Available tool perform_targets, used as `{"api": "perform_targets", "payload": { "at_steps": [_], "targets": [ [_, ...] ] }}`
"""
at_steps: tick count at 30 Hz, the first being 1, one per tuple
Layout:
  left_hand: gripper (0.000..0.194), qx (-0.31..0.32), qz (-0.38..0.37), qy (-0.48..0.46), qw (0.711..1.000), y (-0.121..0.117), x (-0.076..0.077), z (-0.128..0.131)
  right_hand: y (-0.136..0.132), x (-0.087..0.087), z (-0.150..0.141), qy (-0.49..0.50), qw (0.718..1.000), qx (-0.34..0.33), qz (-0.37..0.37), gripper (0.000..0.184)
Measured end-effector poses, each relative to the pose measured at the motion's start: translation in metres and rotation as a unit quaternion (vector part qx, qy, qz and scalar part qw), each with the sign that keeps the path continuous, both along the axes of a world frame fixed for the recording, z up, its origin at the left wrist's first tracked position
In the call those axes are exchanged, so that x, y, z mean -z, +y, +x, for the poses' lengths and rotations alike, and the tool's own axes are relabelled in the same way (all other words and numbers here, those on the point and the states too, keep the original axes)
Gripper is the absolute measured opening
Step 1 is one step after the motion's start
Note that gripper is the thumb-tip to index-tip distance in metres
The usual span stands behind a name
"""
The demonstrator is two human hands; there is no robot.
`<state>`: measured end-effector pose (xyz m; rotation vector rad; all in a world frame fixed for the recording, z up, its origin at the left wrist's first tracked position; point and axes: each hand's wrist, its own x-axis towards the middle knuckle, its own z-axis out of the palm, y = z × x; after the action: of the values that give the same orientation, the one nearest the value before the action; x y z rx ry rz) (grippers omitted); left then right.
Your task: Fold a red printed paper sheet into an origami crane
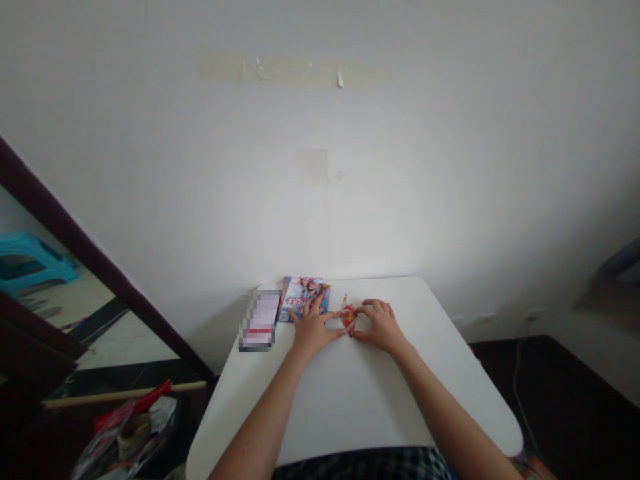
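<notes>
A small folded piece of printed paper [349, 318], red with white and yellow, is held between my hands on the white table [340, 393]. My left hand [311, 328] has its thumb and a finger at the paper's left edge, while its other fingers spread over a colourful printed booklet [300, 293]. From the other side, my right hand [383, 325] grips the paper's right edge with thumb and forefinger, the remaining fingers curled. The paper comes to a point at the top. Its exact folds are too small to make out.
A phone [260, 320] with a blurred screen lies at the table's left edge. The far edge meets a white wall [320, 220]. Left on the floor are a plastic bag [125, 433] and a wooden stick [190, 387]; a blue stool [35, 257] shows in a mirror.
</notes>
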<state>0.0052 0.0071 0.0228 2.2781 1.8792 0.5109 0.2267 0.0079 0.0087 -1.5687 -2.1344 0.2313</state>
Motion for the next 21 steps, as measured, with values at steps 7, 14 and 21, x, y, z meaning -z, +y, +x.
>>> {"api": "perform_targets", "payload": {
  "at_steps": [7,14,21],
  "targets": [
    [0.044,-0.002,-0.004,-0.003,1.0,0.0025,0.0039,0.0004,-0.0016,-0.0023,-0.0009,-0.02,1.0,0.004,-0.01,0.06],
    [0.04,-0.001,0.0,-0.021,1.0,0.0029,0.0029,0.0009,-0.0021,-0.0024,0.0006,-0.021,1.0,-0.003,-0.018,0.062],
    [0.04,0.0,0.005,-0.036,0.999,0.0044,0.0051,0.0012,0.0015,0.0016,0.0052,-0.018,1.0,-0.024,-0.007,0.062]
  ]
}}
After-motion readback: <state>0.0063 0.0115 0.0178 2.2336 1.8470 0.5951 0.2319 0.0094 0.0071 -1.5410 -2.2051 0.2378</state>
